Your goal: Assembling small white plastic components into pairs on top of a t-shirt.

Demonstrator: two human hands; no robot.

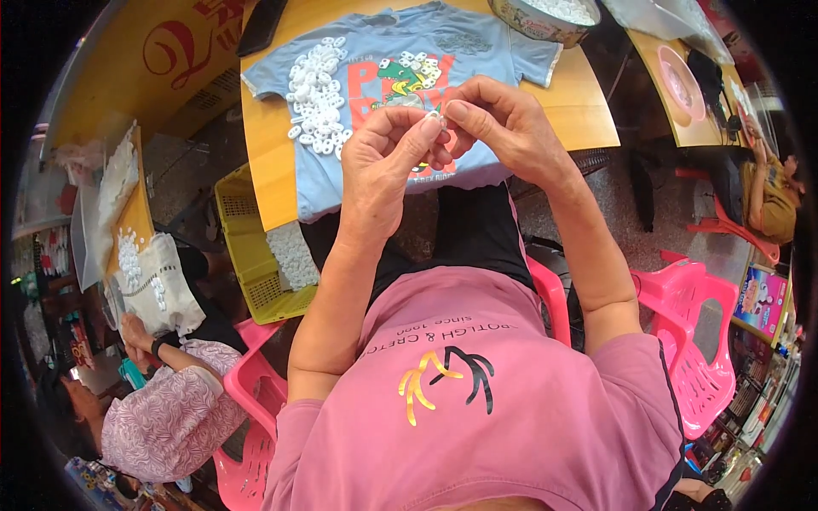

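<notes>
Both my hands are raised over the blue printed T-shirt (pixel 319 187) spread on the table. My left hand (pixel 383 162) pinches a small white plastic piece (pixel 435 114) between thumb and fingers. Meeting it from the other side, my right hand (pixel 503 128) has its thumb and forefinger closed at the same piece; the fingers hide most of it. To the left on the shirt lies a pile of white oval pieces with holes (pixel 315 94). Several more white pieces (pixel 419 64) sit on the print. A heap of tiny dark bits (pixel 463 43) lies near the shirt's far edge.
A round tin (pixel 545 30) of white pieces stands at the table's (pixel 588 115) far right. Below left is a yellow crate (pixel 247 247) holding more. One person (pixel 170 409) works at the left, another (pixel 771 200) sits far right. Pink plastic chairs (pixel 699 366) stand around me.
</notes>
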